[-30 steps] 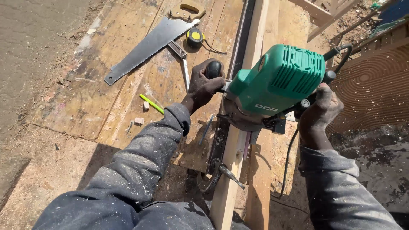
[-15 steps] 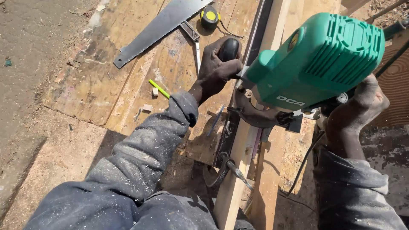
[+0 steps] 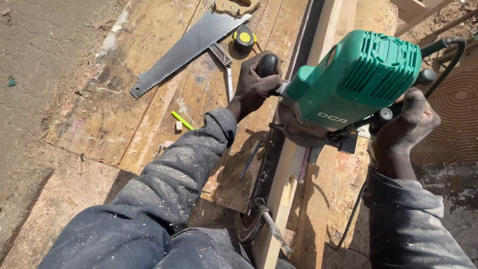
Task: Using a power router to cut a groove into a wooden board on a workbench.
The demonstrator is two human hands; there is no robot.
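A green electric router (image 3: 356, 82) sits on a long pale timber plank (image 3: 285, 199) that runs away from me. My left hand (image 3: 253, 87) is closed around the router's black left knob. On the other side, my right hand (image 3: 404, 127) grips its right handle. The router's base covers the plank where the cutter meets the wood, so the cut itself is hidden. A black power cord (image 3: 448, 47) leaves the top right of the tool.
A hand saw (image 3: 191, 47), a yellow and black tape measure (image 3: 244, 38), a metal try square (image 3: 226, 69) and a green pencil (image 3: 182, 120) lie on the plywood board (image 3: 124, 114) to the left. A metal clamp (image 3: 264, 221) holds the plank near me. Sawdust covers the ground.
The view has shifted closer and down over the router. Both hands keep their grip on the handles, and the router appears to have come slightly nearer along the plank.
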